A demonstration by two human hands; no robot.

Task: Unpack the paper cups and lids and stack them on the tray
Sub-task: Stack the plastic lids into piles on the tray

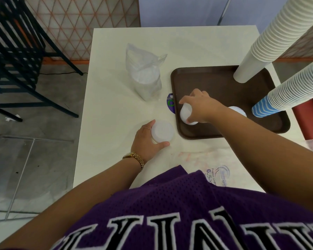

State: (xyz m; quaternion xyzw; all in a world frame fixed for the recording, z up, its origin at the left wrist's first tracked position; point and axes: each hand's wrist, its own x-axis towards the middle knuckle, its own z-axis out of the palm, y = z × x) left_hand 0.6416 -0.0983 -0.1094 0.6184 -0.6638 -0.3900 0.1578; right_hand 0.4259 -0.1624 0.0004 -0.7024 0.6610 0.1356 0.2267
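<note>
1. While both hands work at the near edge, the white rectangular table (116,69) serves as the bench; its free left half takes whatever is not yet sorted.
2. Dark brown plastic tray (206,80) sits on the table's right side, within easy reach of the right arm, probably so finished stacks go straight onto it.
3. Tall stack of plain white paper cups (271,37) stands rim-down at the tray's far right corner; tall stack of blue-and-white striped paper cups (287,94) stands just nearer, on the right edge. Both lean toward the camera in this wide view. Judgement: parked at the back to leave the front of the tray open for lids.
4. Clear plastic bag of white lids (143,76) stands upright left of the tray, mouth open, not yet emptied.
5. Left hand (145,139) curls around a short stack of white plastic lids (162,131) on the table just beside the tray's near left corner, likely holding it ready.
6. Right hand (199,107) grips a second white lid stack (185,114) from above, setting it on the tray's near left area.
7. Another white lid (238,110) lies on the tray, partly hidden behind the right wrist.
</note>
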